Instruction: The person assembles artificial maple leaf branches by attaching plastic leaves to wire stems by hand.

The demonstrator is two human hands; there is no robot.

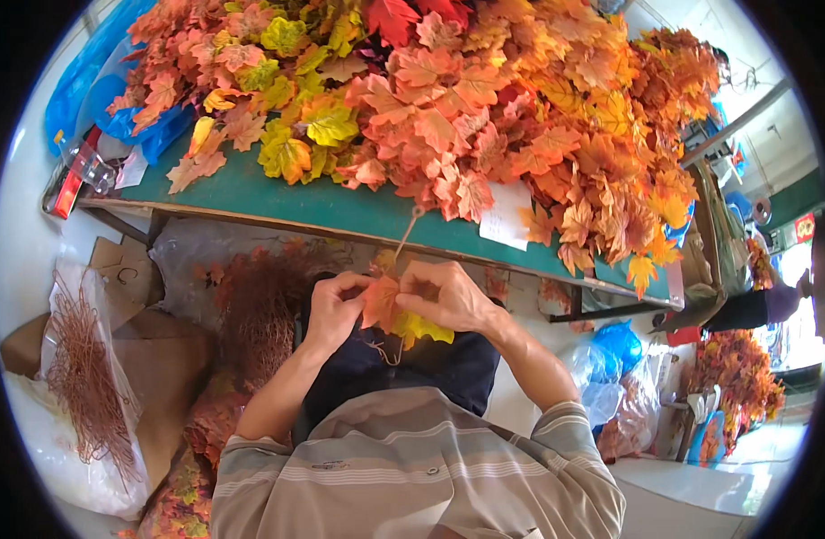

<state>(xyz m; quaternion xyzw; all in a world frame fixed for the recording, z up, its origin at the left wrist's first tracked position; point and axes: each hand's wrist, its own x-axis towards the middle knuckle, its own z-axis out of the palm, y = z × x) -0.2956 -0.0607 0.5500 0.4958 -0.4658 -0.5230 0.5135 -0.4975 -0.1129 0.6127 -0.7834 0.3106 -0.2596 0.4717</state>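
Note:
Above my lap, my left hand [336, 310] pinches the left edge of an orange artificial maple leaf [381, 304]. My right hand [444, 295] is closed at the leaf's right side, fingertips together; what lies between them is hidden, perhaps a stem. A yellow leaf [424, 330] hangs just under the right hand. From the leaves a thin brown vine stem [403, 238] runs up to the green table's front edge, ending in a small loop. More of this brown stem dangles below the leaves, over my dark trousers.
Artificial leaves [439, 99] in orange, red and yellow are heaped on the green table [277, 202]. A white paper [505, 216] lies at its front edge. Brown wiry stems [87, 377] rest on plastic at left. Blue bags [617, 349] stand right; another person [754, 308] is beyond.

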